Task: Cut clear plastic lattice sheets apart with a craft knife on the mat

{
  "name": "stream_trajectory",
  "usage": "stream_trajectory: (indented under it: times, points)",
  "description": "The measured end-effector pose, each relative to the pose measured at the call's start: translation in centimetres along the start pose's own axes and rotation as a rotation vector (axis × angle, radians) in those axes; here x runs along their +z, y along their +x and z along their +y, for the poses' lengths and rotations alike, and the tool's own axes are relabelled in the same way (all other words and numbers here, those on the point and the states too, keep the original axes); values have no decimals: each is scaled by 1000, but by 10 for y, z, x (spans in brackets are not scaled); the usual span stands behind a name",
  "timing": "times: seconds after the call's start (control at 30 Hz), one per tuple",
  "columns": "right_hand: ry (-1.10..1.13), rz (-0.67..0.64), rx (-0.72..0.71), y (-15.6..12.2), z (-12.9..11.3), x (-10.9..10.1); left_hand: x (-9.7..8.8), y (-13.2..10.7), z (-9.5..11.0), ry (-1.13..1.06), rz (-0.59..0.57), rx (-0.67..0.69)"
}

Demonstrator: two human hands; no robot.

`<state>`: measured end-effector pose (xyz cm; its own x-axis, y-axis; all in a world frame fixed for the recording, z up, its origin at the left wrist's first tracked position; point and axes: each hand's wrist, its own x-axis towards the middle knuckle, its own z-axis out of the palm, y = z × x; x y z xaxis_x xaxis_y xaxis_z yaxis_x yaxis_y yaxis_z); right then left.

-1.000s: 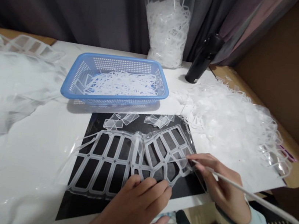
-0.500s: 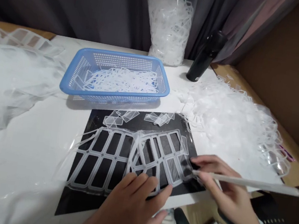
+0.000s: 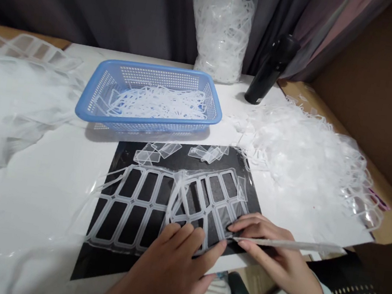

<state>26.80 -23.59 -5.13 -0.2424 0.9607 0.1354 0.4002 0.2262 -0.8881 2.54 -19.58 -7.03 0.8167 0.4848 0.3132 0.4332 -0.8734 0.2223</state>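
Observation:
A translucent plastic sheet of joined rectangular frames (image 3: 132, 202) lies on a black mat (image 3: 92, 264), overlapping itself in the middle. My left hand (image 3: 172, 260) rests on its near edge, fingers bent slightly and apart, thumb to the right. At the sheet's right end, my right hand (image 3: 275, 255) grips a slim whitish pointed tool (image 3: 298, 246) between thumb and fingers; its exact kind is unclear. The tool's tip is close to the sheet's near right corner, by my left index finger. Small clear rectangular pieces (image 3: 148, 157) lie along the mat's far side.
Beyond the mat stands a blue basket (image 3: 148, 123) holding thin white frames. A bag of similar frames (image 3: 224, 34) and a black bottle (image 3: 272, 70) are at the back. Clear plastic scraps (image 3: 306, 162) are heaped right; stacked translucent sheets (image 3: 12, 106) lie left.
My right hand and the tool have moved left and slightly nearer along the sheet, toward my left index finger. My left hand stays almost in place.

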Motion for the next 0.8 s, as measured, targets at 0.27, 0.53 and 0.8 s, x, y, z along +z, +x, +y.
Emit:
stream_trajectory:
  times: [0.27, 0.53, 0.8]
  points:
    - [-137, -61, -148, -2, 0, -1, 0, 1, -1, 8, -5, 0]
    - [-220, -59, -188, 0, -1, -2, 1, -1, 0, 13, -28, -8]
    - [-509, 27, -311, -10, 5, 7, 2, -1, 0, -22, -13, -10]
